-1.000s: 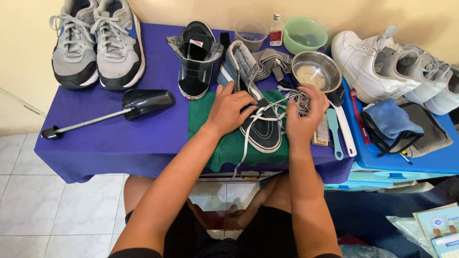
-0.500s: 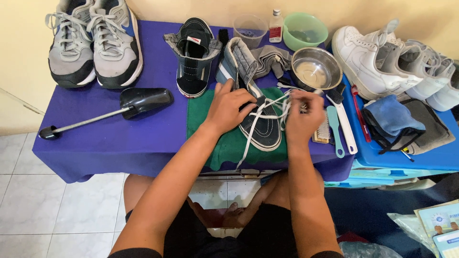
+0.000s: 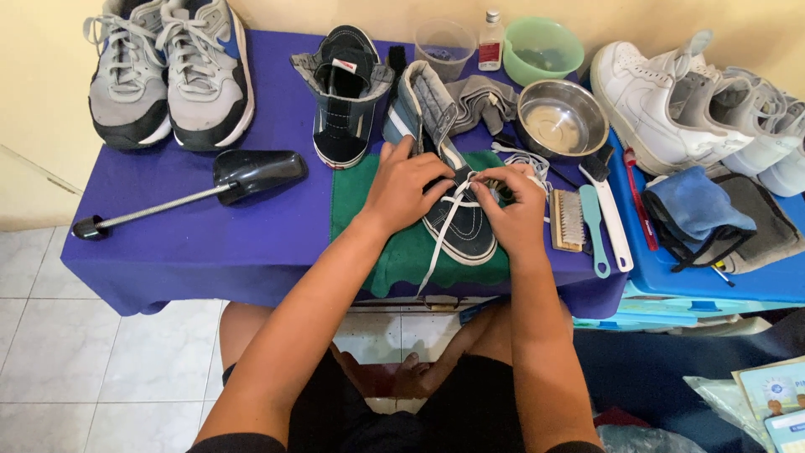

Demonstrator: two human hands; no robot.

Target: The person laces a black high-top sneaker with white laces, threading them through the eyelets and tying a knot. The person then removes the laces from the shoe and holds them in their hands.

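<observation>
A dark blue high-top sneaker [image 3: 459, 225] lies on its side on a green cloth [image 3: 402, 252]. My left hand [image 3: 405, 184] presses on the shoe's upper and pinches the white lace [image 3: 442, 237]. My right hand [image 3: 516, 208] grips the same lace near the eyelets. A loose end of the lace hangs down past the table's front edge. The matching sneaker [image 3: 345, 80] stands upright behind, without a lace.
A purple table [image 3: 184, 243] holds a grey sneaker pair [image 3: 168, 67], black shoe tree [image 3: 226, 178], steel bowl [image 3: 560, 119], green bowl [image 3: 543, 46], clear cup [image 3: 443, 46], small bottle [image 3: 490, 40], brushes [image 3: 587, 218]. White sneakers [image 3: 671, 105] and cloths [image 3: 700, 210] lie at right.
My hands have drawn closer together over the shoe, and the loose loops of lace have been pulled in tighter. The view has shifted slightly.
</observation>
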